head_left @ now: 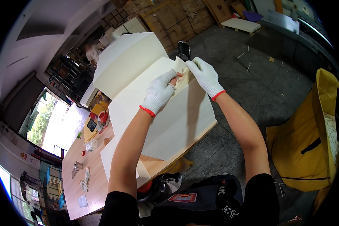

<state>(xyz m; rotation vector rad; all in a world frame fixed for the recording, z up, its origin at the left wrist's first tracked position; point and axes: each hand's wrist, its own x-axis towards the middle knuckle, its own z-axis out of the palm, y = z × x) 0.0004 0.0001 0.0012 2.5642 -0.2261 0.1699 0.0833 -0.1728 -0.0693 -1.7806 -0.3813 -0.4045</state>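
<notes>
A large white sheet of card (135, 84) with creases lies across a wooden table (101, 150), its far panel standing up at an angle. At its right edge a narrow cream flap (181, 83) is bent up. My left hand (159, 91), in a white knit glove with a red cuff and bare fingertips, closes on this flap. Beyond it my right hand (206, 75), gloved alike, pinches the outer end of the flap; its fingertips are partly hidden. Below both hands, a white panel (177, 124) slopes toward the table's near edge.
A calculator (91, 125), a small metal tin (78, 165) and crumpled gloves (85, 182) lie on the table's left. A black chair (184, 50) stands beyond my hands. On the right is a big yellow sack (301, 147). A person (92, 52) is in the background.
</notes>
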